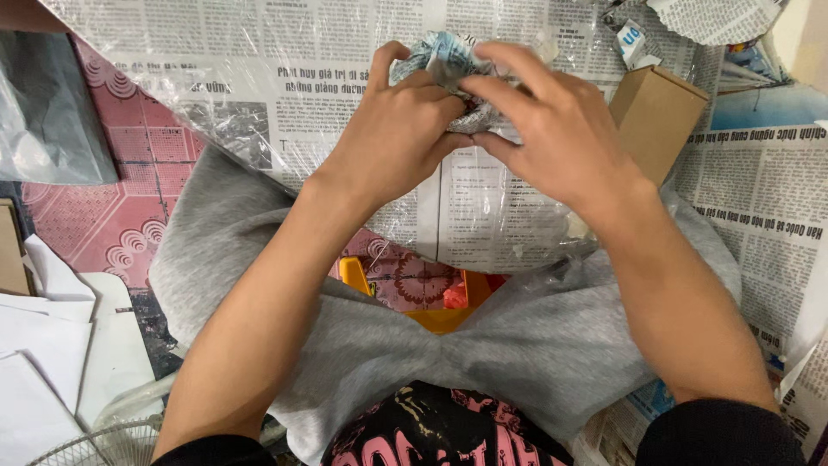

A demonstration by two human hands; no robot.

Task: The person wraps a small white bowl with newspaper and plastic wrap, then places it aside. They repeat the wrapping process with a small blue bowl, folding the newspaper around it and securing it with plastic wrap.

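Note:
Both of my hands meet at the top centre around a crumpled wad of newspaper. My left hand grips its left and lower side, fingers curled over it. My right hand presses on it from the right, fingertips on top. The wad sits above a newspaper sheet under clear plastic film. A small brown cardboard box stands just right of my right hand.
Grey cloth lies across my lap, with a yellow plastic piece showing beneath it. Newspaper sheets cover the right side. A red patterned floor, white paper sheets and a fan grille lie at the left.

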